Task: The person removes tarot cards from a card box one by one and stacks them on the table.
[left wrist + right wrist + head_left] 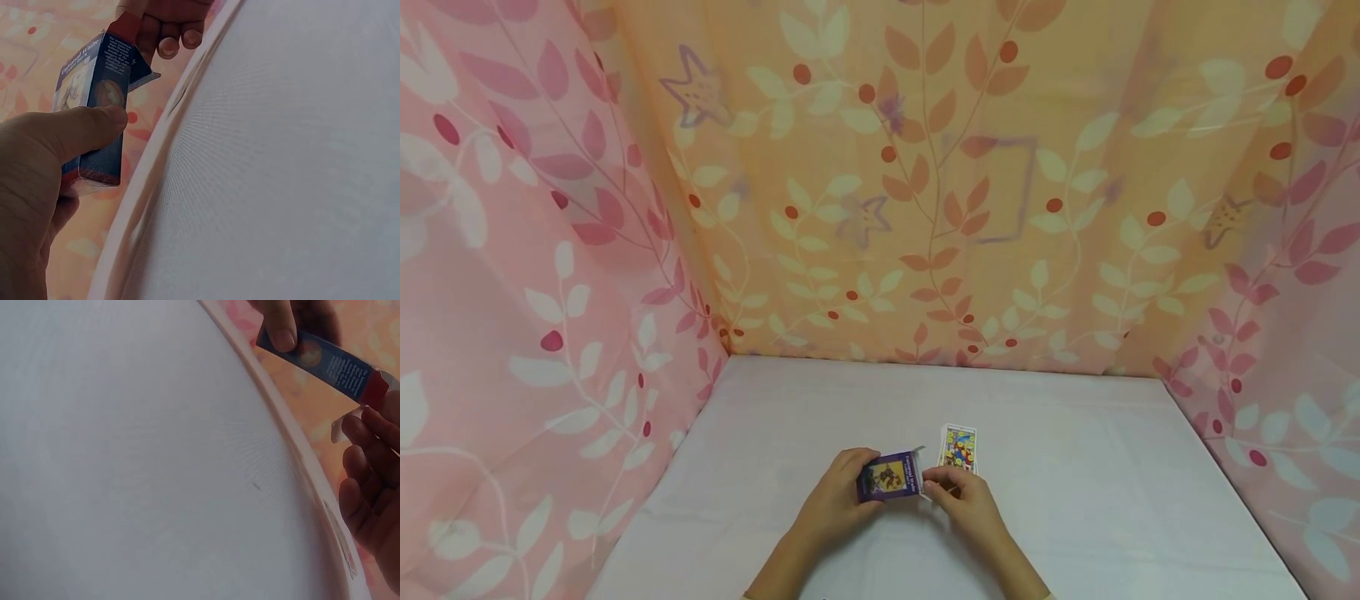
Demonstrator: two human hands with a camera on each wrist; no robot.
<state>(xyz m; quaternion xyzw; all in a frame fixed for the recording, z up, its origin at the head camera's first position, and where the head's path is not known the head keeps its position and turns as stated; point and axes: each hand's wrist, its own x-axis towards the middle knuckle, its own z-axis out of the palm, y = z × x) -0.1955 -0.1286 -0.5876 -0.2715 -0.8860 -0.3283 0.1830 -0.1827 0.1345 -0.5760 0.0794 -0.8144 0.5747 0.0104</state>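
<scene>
A small purple-blue card box (889,477) with a picture on its front is held above the white table. My left hand (838,493) grips it by its left end, thumb along the narrow side, as the left wrist view shows. At its right end the box is open, and a flap (145,76) sticks out there. The thumb and forefinger of my right hand (966,502) pinch the red edge of that open end (375,390); the other fingers curl loosely below. Just beyond the right hand lies a stack of picture cards (960,446), its near end hidden by the hand.
The white tabletop (1075,467) spreads out around both hands. Orange patterned cloth (925,208) hangs behind its far edge, and pink patterned cloth (512,317) closes off the left and right sides.
</scene>
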